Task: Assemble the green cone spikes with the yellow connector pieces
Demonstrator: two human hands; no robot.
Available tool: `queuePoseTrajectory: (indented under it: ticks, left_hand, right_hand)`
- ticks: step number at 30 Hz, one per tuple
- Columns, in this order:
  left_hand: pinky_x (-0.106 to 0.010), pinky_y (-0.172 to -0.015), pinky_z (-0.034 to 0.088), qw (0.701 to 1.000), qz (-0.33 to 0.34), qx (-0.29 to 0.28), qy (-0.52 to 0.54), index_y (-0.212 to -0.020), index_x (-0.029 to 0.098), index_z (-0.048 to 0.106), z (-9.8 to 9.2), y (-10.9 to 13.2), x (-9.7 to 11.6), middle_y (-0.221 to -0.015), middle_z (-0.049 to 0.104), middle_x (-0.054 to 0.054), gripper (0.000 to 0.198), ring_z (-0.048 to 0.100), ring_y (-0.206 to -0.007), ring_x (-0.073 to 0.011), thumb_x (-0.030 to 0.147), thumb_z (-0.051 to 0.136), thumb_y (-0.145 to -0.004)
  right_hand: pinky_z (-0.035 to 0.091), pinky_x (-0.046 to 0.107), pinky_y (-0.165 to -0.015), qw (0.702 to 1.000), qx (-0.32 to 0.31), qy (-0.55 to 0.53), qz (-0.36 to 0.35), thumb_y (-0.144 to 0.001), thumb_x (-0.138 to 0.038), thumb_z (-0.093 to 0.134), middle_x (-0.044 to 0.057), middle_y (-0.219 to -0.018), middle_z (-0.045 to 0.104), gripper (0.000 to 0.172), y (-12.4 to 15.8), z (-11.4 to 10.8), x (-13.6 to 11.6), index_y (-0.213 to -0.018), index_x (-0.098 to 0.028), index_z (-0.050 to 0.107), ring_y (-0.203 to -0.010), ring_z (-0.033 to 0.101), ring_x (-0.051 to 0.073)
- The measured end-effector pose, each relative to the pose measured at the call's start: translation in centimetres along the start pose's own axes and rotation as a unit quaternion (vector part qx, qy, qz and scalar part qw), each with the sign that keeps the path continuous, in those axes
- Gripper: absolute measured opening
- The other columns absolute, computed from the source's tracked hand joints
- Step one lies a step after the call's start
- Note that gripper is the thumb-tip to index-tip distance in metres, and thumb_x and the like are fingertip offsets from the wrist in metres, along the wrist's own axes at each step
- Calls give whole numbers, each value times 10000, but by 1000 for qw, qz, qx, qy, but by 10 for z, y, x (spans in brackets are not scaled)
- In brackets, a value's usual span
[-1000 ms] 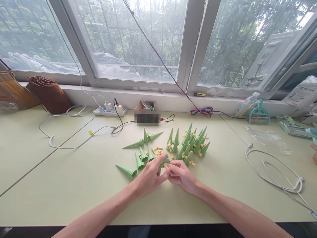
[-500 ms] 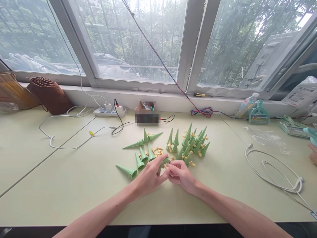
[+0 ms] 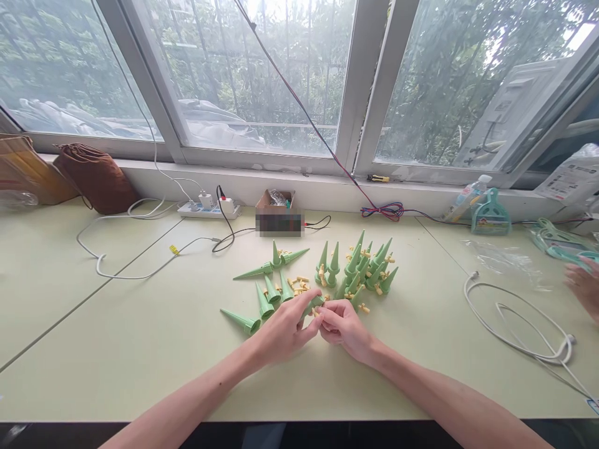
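Observation:
My left hand [image 3: 283, 329] pinches a green plastic cone [image 3: 311, 305] at the table's middle. My right hand [image 3: 344, 327] meets it fingertip to fingertip and pinches a small yellow piece [image 3: 315, 312] at the cone's wide end. Just beyond my hands, several green cones stand upright in a cluster [image 3: 362, 268], some with yellow pieces fitted. Further left, several bare cones lie on their sides [image 3: 264, 293]. Loose yellow pieces [image 3: 297, 284] are scattered between the two groups.
A power strip [image 3: 208, 210] with plugs and white cables [image 3: 135, 249] lies at the back left, by a brown pouch [image 3: 96, 178]. A small cardboard box [image 3: 277, 212] sits behind the cones. A white cord [image 3: 519, 318] loops on the right, where another person's hand [image 3: 583, 287] reaches in.
My two hands stay joined on the cone with barely any shift. The other person's hand at the right edge has come further into view.

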State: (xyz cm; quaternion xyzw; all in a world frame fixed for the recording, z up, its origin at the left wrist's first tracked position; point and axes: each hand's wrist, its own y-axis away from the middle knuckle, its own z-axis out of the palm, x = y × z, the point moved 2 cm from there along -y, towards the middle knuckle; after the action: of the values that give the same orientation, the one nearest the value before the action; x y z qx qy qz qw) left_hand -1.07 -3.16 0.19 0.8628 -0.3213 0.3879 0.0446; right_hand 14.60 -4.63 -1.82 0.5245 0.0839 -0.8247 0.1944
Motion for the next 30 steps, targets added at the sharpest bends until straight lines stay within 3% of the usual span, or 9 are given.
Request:
queuePoseTrajectory:
  ticks: [10, 18, 25, 30]
  left_hand:
    - [-229, -567, 433, 999, 10, 25, -19, -1313, 214, 430, 0, -1, 0, -708, 510, 38, 382, 449, -535, -108, 317, 460, -947]
    - [-228, -577, 428, 999, 31, 42, -1, -1292, 193, 441, 0, 1, -1, -742, 557, 23, 368, 497, -555, -102, 334, 461, -953]
    - [-220, -567, 426, 997, 45, 63, -7, -1230, 205, 398, 5, 2, -10, -678, 499, 60, 306, 494, -574, -106, 317, 474, -955]
    - [-274, -655, 505, 994, 58, 80, 40, -1179, 223, 336, 8, 2, -14, -781, 594, 21, 286, 607, -705, -140, 310, 489, -954]
  right_hand:
    - [87, 251, -455, 1000, -9, -24, 6, -819, -463, 721, -95, -514, 245, 498, -1, 0, -4, -571, -182, 393, -441, 213, 41]
    - [107, 251, -460, 997, -45, -49, 25, -832, -493, 705, -94, -516, 270, 472, 1, 2, -2, -601, -174, 445, -429, 240, 43]
    - [163, 246, -465, 988, -92, -114, 39, -849, -440, 716, -96, -509, 282, 379, 0, 3, 1, -670, -160, 534, -437, 275, 53]
    - [199, 242, -481, 979, -120, -156, 53, -853, -408, 727, -81, -535, 350, 344, -1, 4, 3, -711, -165, 529, -454, 304, 56]
